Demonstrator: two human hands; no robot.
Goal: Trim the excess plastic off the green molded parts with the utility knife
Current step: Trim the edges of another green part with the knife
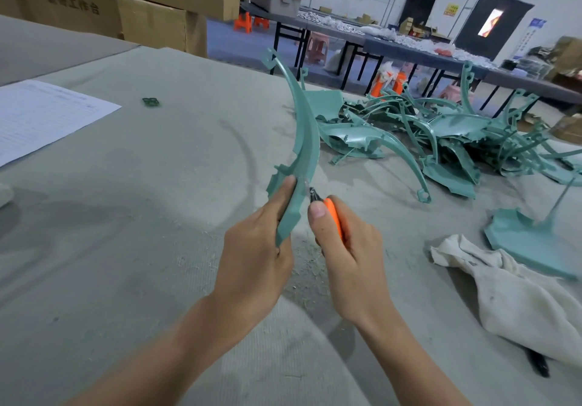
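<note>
Head view. The left hand (258, 245) has its grip closed round the lower end of a long curved green molded part (307, 135), thumb laid along the near face. From the grip the part rises and arcs away, clear of the table (157, 216). The right hand (346, 248) grips an orange utility knife (334, 216), thumb braced near the blade end. The blade tip sits at the part's edge just above the left grip; actual contact cannot be confirmed. Judgement: the part looks thin-walled, light and springy rather than rigid, with a smooth face liable to slip. Its long free end would flex under the blade, so the hold is best taken close below the cutting point, fingers kept out of the blade's line. Beyond and to the right of the grip a tangled pile of green parts (441, 135) lies on the table. Nearer, right of the knife hand, a flat green piece (529, 248) lies beside a soiled white cloth (519, 292). The table has a grey fabric covering, with pale shavings scattered beneath the grip. Well apart to the left lie a printed sheet (41, 116) and a small green offcut (150, 101). The room is a workshop: cardboard boxes (157, 5) stacked beyond the table, long dark benches (409, 46) further back, orange stools (244, 21) beside them.
</note>
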